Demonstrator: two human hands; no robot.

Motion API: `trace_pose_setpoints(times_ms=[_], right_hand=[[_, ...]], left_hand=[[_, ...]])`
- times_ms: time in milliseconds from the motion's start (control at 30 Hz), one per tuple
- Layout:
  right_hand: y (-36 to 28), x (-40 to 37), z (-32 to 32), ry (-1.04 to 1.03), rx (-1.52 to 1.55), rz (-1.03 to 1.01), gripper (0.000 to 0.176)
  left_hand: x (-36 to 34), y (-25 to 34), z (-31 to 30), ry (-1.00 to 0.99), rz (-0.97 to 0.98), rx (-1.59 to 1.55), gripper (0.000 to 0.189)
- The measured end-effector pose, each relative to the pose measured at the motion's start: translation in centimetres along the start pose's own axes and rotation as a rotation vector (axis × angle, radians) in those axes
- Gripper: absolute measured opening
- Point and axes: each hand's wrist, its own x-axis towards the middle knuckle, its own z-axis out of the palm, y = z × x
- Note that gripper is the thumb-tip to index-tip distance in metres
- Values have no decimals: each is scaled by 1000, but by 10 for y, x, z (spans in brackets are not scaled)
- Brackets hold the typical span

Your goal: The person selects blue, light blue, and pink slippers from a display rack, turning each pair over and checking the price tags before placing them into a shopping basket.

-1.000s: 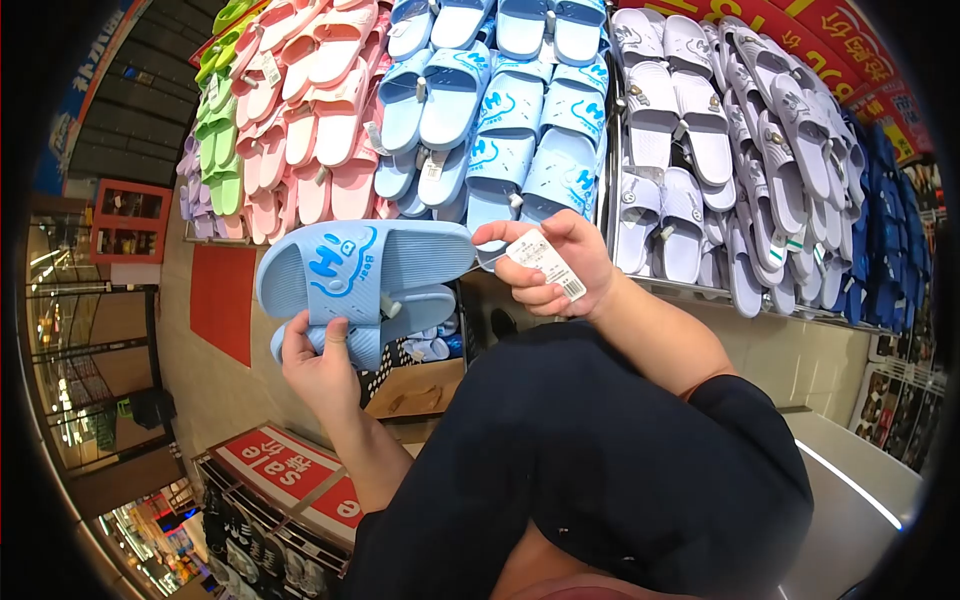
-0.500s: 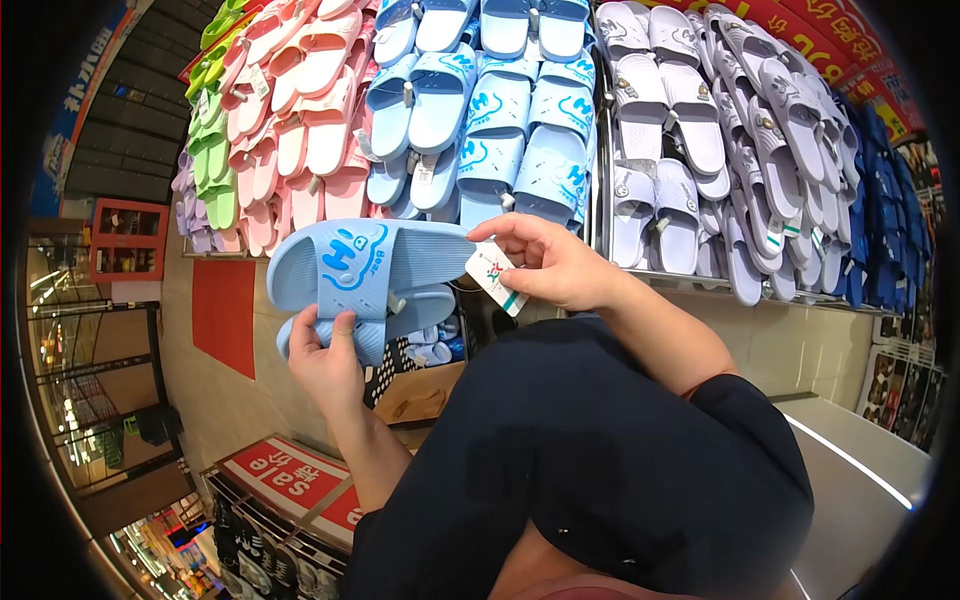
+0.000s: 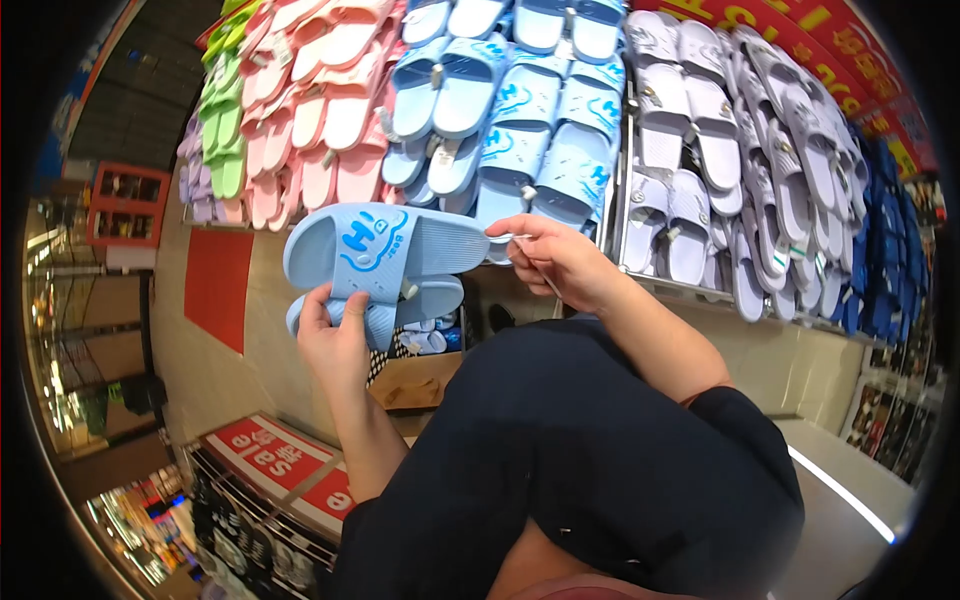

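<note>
A pair of light blue slide sandals (image 3: pixel 440 245), printed with darker blue lettering and a bear outline, is held up in front of me, one above the other. My left hand (image 3: pixel 338 335) is closed on their straps from below, thumb on top. At the heel end of the upper sandal, my right hand (image 3: pixel 560 260) pinches the white hang tag (image 3: pixel 522 238). The tag is turned nearly edge-on and is mostly hidden by the fingers. A small pale fastener (image 3: pixel 409 290) shows between the two sandals.
Racks of pink sandals (image 3: pixel 340 110), blue sandals (image 3: pixel 465 85) and lilac sandals (image 3: pixel 675 120) stand ahead. Below the held pair is an open cardboard box (image 3: pixel 418 382) with more footwear. A red sale sign (image 3: pixel 262 450) tops a rack at lower left.
The tag has turned from face-on to nearly edge-on in my right hand, whose fingers are now more curled. The view has shifted slightly; my left hand keeps its hold on the sandals.
</note>
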Motion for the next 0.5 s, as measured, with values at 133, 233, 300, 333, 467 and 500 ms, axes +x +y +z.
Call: trace_pose_setpoints(times_ms=[133,233,300,333,467,500], right_hand=[[19,11,-5,49,-245,71,34],[38,24,-13,28,-321,165,38],[54,32,-16,-5,-530,230,43],[60,36,-17,-22,-634,255,46],[85,44,-17,-39,-812,258,52],[82,45,-8,-11,-767,318,56]], left_hand=[[-3,-9,-13,6,-85,30,25],[-12,-20,-26,1,-211,51,23],[-20,-41,-39,15,-197,98,22],[-25,-53,-47,57,-248,105,25],[-45,-109,-84,200,-386,85,33],[-49,-127,-91,261,-410,43,34]])
